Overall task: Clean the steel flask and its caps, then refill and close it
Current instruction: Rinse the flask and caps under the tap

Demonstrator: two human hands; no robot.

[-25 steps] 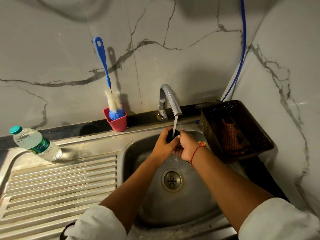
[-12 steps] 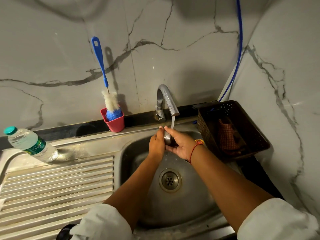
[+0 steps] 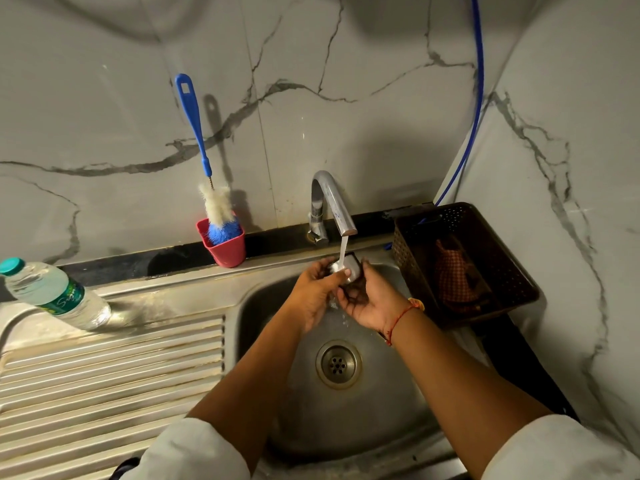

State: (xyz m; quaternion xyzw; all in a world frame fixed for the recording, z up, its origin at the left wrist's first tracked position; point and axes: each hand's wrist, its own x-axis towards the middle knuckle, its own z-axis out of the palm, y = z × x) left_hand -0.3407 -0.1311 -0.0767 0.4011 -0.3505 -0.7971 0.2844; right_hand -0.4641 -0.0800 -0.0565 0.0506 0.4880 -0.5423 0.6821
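Observation:
A small steel cap with a dark rim is held under the stream of water running from the tap, above the sink bowl. My left hand grips it from the left with the thumb on top. My right hand cups it from the right and below. Much of the cap is hidden by my fingers. The steel flask itself is not in view.
A plastic water bottle with a green cap stands on the ribbed draining board. A blue-handled bottle brush sits in a red cup behind the sink. A dark basket holding a checked cloth stands right of the bowl.
My hands have turned the cap under the stream, so its steel side now faces up. The hands stay in the same spot below the tap.

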